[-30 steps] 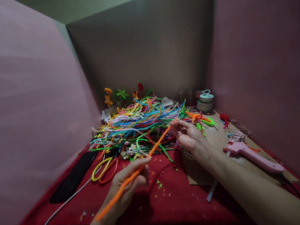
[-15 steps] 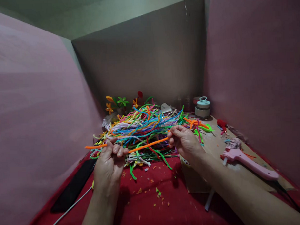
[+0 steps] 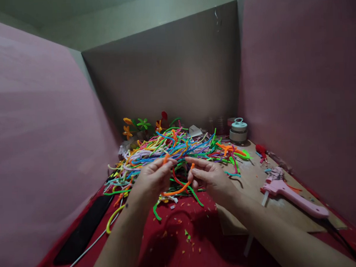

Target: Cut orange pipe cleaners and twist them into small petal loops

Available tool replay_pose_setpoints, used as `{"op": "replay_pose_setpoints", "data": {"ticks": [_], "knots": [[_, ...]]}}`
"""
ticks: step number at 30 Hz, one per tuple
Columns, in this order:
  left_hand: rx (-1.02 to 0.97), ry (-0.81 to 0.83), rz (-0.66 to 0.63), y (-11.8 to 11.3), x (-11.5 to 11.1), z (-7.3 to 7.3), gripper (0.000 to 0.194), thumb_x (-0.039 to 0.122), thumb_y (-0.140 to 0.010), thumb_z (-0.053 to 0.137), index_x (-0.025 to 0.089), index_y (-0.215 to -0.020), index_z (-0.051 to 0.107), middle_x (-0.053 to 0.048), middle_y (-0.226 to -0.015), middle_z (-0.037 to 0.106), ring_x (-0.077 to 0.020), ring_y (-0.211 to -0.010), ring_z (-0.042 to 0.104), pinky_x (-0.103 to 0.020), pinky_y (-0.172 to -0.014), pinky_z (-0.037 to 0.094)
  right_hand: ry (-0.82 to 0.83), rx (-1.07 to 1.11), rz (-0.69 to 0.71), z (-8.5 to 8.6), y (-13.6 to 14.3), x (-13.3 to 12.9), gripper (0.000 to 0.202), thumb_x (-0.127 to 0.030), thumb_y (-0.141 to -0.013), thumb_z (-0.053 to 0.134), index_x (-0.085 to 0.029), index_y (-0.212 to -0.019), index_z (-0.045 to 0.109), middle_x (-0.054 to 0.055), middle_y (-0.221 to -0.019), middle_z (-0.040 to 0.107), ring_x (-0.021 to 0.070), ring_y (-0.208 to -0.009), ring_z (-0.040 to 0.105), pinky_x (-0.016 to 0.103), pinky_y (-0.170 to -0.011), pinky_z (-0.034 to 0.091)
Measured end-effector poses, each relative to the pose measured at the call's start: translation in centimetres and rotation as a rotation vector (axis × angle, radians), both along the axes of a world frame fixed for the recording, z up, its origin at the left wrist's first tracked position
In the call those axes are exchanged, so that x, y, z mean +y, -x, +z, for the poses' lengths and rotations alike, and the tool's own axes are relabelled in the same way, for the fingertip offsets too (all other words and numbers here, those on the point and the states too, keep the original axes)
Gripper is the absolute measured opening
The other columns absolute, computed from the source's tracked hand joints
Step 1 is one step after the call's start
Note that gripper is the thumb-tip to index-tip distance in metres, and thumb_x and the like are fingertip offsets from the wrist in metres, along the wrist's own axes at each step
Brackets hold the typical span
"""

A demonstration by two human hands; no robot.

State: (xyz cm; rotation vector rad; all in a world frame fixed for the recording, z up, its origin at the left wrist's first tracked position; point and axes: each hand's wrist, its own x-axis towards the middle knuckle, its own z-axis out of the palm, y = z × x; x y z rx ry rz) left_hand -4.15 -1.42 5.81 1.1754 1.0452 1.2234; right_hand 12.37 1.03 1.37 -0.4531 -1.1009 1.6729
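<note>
An orange pipe cleaner [image 3: 177, 192] hangs in a curved loop between my two hands. My left hand [image 3: 156, 174] pinches it near one end, with a short orange tip showing above the thumb. My right hand [image 3: 207, 174] pinches the other end between thumb and fingers. The two hands are close together but apart. Behind them lies a large pile of pipe cleaners [image 3: 155, 150] in many colours, partly hidden by my fingers.
A pink hot glue gun [image 3: 297, 195] lies on a cardboard sheet [image 3: 250, 185] at the right. A lidded jar [image 3: 238, 131] stands behind it. A black flat object [image 3: 82, 230] and a white cable [image 3: 90, 245] lie left. Fuzzy flowers [image 3: 143, 123] stand at the back. Scraps dot the red cloth [image 3: 176, 258].
My hands have come closer together. The orange pipe cleaner, nearly straight before, is now bent into a downward loop.
</note>
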Motion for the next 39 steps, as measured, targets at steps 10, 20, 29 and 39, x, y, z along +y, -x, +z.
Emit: {"op": "replay_pose_setpoints", "data": {"ticks": [10, 20, 29, 39], "knots": [[0.185, -0.057, -0.188, -3.5, -0.6, 0.0, 0.017, 0.026, -0.072, 0.062, 0.012, -0.080, 0.066, -0.002, -0.053, 0.060, -0.0144, -0.052, 0.058, -0.024, -0.054, 0.043, 0.004, 0.016, 0.031, 0.1, 0.5, -0.7, 0.075, -0.018, -0.066, 0.065, -0.015, -0.132, 0.029, -0.005, -0.057, 0.059, 0.0063, -0.036, 0.045, 0.018, -0.037, 0.033], [-0.501, -0.234, 0.218, -1.6, 1.1, 0.6, 0.014, 0.021, -0.071, 0.068, 0.016, -0.070, 0.054, 0.002, -0.064, 0.059, 0.0000, -0.036, 0.031, -0.013, -0.034, 0.023, -0.052, -0.214, 0.008, -0.9, 0.9, -0.4, 0.013, -0.024, -0.064, 0.069, -0.012, -0.069, 0.067, -0.001, -0.062, 0.062, 0.0084, -0.057, 0.051, 0.023, -0.061, 0.039], [-0.654, -0.222, 0.325, -1.7, 2.4, -0.5, 0.010, 0.017, -0.077, 0.061, 0.017, -0.071, 0.053, 0.004, -0.056, 0.053, -0.0065, -0.049, 0.051, -0.016, -0.047, 0.041, -0.036, -0.129, 0.029, -2.6, 1.9, -0.2, 0.019, -0.030, -0.071, 0.063, -0.012, -0.076, 0.065, 0.000, -0.059, 0.056, 0.0080, -0.051, 0.045, 0.022, -0.052, 0.036], [-0.566, -0.306, 0.165, -2.8, 2.0, -0.4, 0.018, 0.031, -0.079, 0.059, 0.017, -0.074, 0.049, 0.007, -0.054, 0.037, -0.0017, -0.037, 0.030, -0.014, -0.035, 0.022, -0.166, -0.575, 0.102, -1.5, 1.7, -1.1, 0.023, -0.034, -0.076, 0.054, -0.015, -0.064, 0.059, -0.005, -0.051, 0.043, 0.0064, -0.043, 0.036, 0.021, -0.044, 0.026]]}}
